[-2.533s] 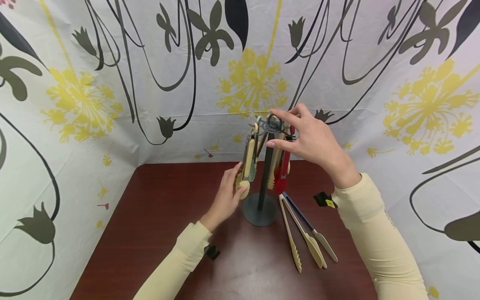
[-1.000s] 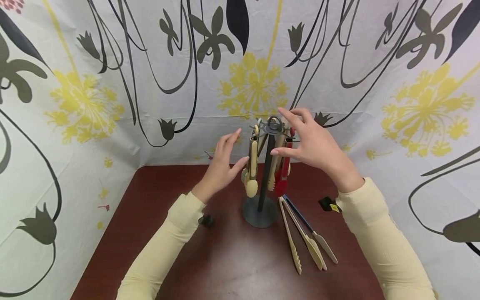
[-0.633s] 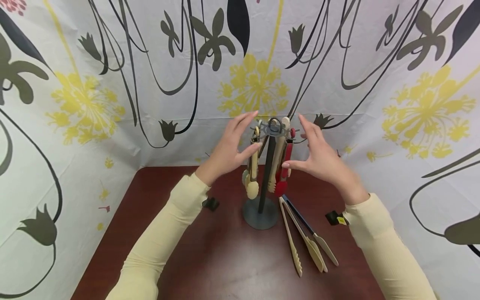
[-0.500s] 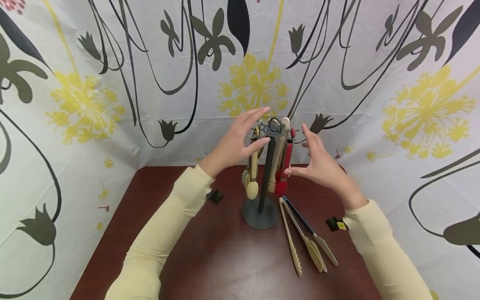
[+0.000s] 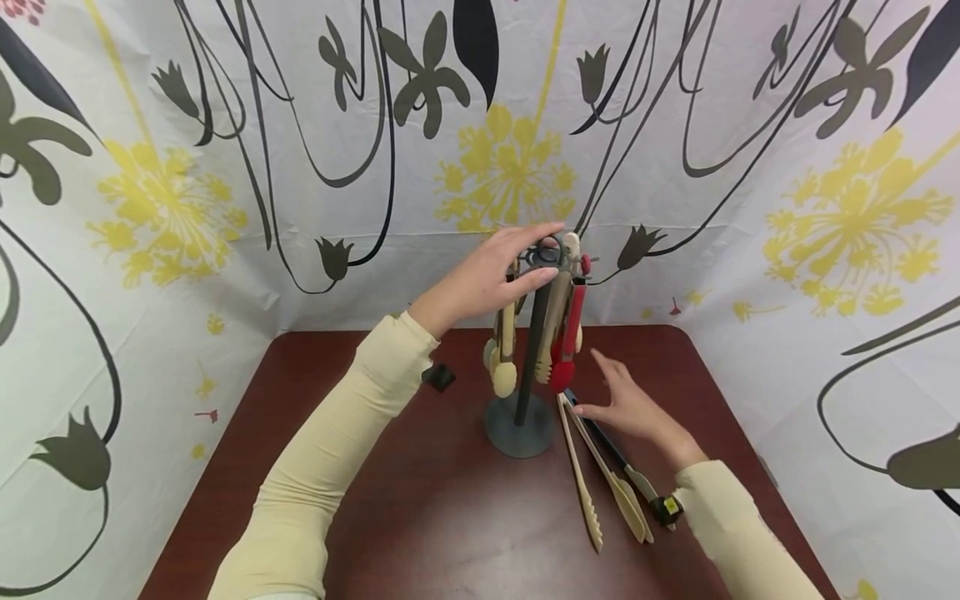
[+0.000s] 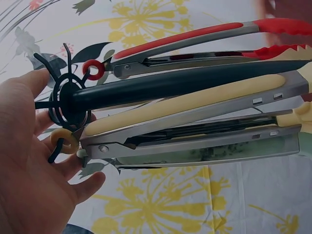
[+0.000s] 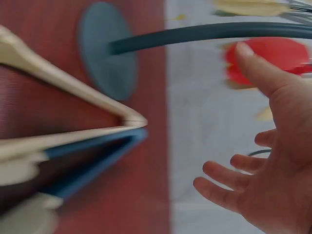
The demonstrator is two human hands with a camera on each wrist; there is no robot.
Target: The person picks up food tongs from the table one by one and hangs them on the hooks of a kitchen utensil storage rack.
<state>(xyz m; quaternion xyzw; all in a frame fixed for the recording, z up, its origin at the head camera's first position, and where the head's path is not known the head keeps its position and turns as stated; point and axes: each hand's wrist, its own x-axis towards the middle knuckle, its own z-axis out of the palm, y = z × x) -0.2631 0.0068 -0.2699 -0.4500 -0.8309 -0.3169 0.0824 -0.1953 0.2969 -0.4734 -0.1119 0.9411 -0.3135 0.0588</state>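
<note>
A dark metal rack with a round base and hooked top stands on the table, several tongs hanging from it. Around its hooked top, my left hand has its fingers spread, thumb extended in the left wrist view. Beside that hand hang cream-handled tongs; red tongs hang on the rack's right. My right hand, fingers apart and holding nothing, hovers right of the rack above two tongs lying spread: beige tongs with a scalloped arm and blue tongs with pale tips. Forearm and wrist camera partly cover the blue ones.
The dark red-brown table has rounded back corners. A white cloth with flower prints hangs behind it and at both sides. A small black camera sits at the right wrist.
My left hand left the hanging cream tongs, then moved up and right to the rack's top. The right hand left the top and came down toward the lying tongs.
</note>
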